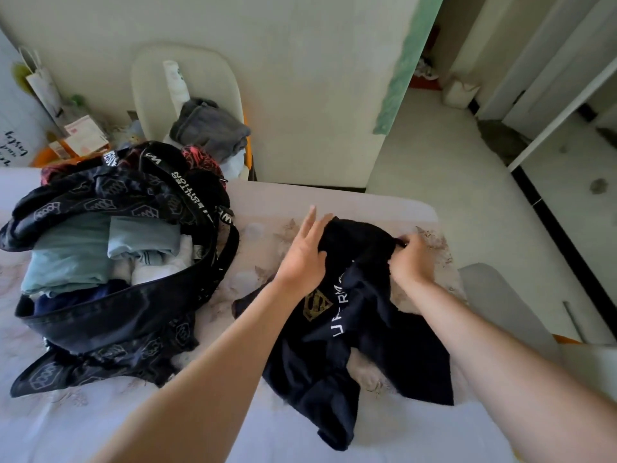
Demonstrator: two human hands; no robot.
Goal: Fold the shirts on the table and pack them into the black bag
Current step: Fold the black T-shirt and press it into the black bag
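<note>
A dark navy shirt (364, 332) with a gold shield logo and white letters lies crumpled on the table (334, 202), right of centre. My left hand (305, 250) has straight fingers and rests on the shirt's upper left part. At the shirt's upper right edge my right hand (410, 255) pinches the fabric with curled fingers. The black bag (110, 325) stands open at the left. It holds several folded shirts (70, 255), teal, light blue and white.
A chair (187, 95) behind the table carries grey clothes (208, 128). Boxes and a paper bag (41, 85) clutter the far left corner. A grey chair back (500, 302) stands at the table's right edge. Open floor lies beyond to the right.
</note>
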